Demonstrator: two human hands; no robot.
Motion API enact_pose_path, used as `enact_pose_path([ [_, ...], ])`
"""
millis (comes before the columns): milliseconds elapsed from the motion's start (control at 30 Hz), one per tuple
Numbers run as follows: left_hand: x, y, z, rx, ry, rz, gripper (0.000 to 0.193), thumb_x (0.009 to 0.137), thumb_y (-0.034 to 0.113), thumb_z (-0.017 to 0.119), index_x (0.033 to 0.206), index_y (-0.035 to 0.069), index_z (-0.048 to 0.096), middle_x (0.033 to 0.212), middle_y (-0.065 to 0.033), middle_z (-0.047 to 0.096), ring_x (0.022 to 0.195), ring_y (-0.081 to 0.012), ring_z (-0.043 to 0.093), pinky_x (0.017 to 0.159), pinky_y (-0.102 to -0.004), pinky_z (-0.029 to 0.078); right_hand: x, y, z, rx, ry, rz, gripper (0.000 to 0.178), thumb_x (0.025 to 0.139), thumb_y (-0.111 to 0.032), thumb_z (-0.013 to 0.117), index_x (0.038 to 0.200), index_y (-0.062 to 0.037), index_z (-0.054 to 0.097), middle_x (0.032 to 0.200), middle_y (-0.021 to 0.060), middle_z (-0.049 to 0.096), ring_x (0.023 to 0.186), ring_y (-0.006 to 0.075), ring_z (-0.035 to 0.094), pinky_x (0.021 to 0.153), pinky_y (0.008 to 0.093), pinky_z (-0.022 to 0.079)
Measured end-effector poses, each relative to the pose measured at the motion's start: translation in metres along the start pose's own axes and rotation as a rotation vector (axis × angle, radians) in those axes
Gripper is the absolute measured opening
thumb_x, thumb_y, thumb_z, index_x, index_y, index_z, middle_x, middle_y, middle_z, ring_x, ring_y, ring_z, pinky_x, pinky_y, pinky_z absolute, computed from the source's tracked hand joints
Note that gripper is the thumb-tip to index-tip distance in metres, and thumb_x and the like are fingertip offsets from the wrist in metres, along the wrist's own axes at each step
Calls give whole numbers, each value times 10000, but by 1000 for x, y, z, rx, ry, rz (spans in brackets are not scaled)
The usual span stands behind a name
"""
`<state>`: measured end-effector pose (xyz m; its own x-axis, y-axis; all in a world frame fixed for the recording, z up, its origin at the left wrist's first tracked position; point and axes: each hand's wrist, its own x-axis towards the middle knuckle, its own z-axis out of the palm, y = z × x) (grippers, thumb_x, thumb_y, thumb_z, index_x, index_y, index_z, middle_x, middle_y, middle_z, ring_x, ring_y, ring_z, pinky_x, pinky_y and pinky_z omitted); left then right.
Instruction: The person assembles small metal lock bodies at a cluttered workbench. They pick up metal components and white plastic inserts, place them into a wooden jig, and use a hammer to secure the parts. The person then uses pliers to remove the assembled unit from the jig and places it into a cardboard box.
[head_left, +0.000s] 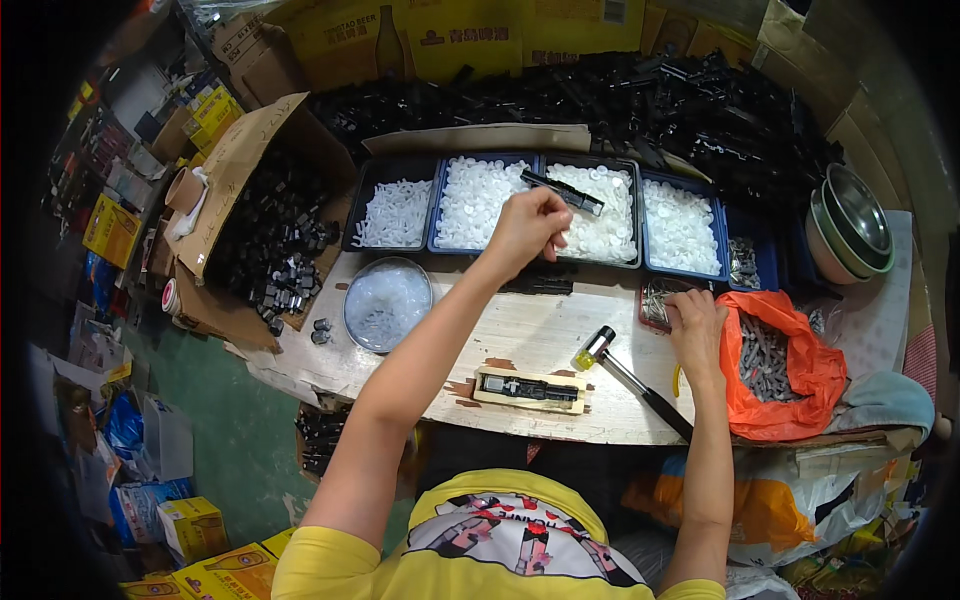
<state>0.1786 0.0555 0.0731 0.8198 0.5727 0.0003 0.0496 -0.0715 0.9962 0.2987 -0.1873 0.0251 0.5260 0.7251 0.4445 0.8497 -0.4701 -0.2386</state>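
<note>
My left hand (pixel 530 232) is over the white-part trays, fingertips pinched together; what they grip is hidden. Just beyond its knuckles a long black plastic part (pixel 568 192) slants across the tray of white discs (pixel 610 228); I cannot tell whether the hand touches it. With bent fingers my right hand (pixel 697 322) dips into a small red tray of thin metal pins (pixel 656 302), fingertips closed and their contents unseen. Between my forearms a pale wooden fixture (pixel 482 396) holds a black assembly (pixel 530 387). Right of it lies a hammer (pixel 640 385) with a yellowish face and black handle.
More trays hold white pegs (pixel 395 212) and white discs (pixel 480 200). A round bowl (pixel 388 305) of whitish parts stands left, beside a carton of black parts (pixel 270 240). An orange bag of grey parts (pixel 768 365) and stacked bowls (pixel 850 220) are at right. Black parts (pixel 600 100) pile behind.
</note>
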Motion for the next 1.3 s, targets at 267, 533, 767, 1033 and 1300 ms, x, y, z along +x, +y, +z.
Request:
enact_pose_path([
  [267,-132,-34,11,-550,-281,-240,161,830,22,577,983,-25,567,744,-74,582,579,-114,563,491,-241,485,-9,-91,-24,411,-154,-367,123,695,9,620,787,-56,571,772,50,534,785,244,486,694,338,345],
  [533,-170,-42,-8,-662,-301,-245,207,833,42,584,1020,-44,556,807,-107,608,633,-130,605,521,-244,522,-7,-123,-32,741,-329,-356,137,711,38,584,792,-55,523,768,43,501,770,224,455,699,322,323],
  [767,-178,-44,-9,-582,-287,-185,188,842,41,573,1006,-50,558,790,-125,615,600,-133,611,498,-240,519,-8,-130,-33,710,-392,-374,127,727,27,573,800,-60,516,773,45,488,774,226,453,697,322,309],
  [1033,-185,-45,-8,-600,-249,-132,174,843,47,574,993,-40,567,764,-127,621,589,-131,611,501,-245,519,-8,-132,-34,733,-458,-329,106,735,8,574,797,-54,515,771,47,499,784,226,468,693,327,320],
  [1300,-185,-54,-3,-626,-118,-127,138,832,32,586,946,-43,564,749,-120,611,562,-126,597,471,-236,508,-23,-138,-15,752,-338,-291,111,716,5,612,798,-56,568,768,43,547,750,225,499,674,324,332],
])
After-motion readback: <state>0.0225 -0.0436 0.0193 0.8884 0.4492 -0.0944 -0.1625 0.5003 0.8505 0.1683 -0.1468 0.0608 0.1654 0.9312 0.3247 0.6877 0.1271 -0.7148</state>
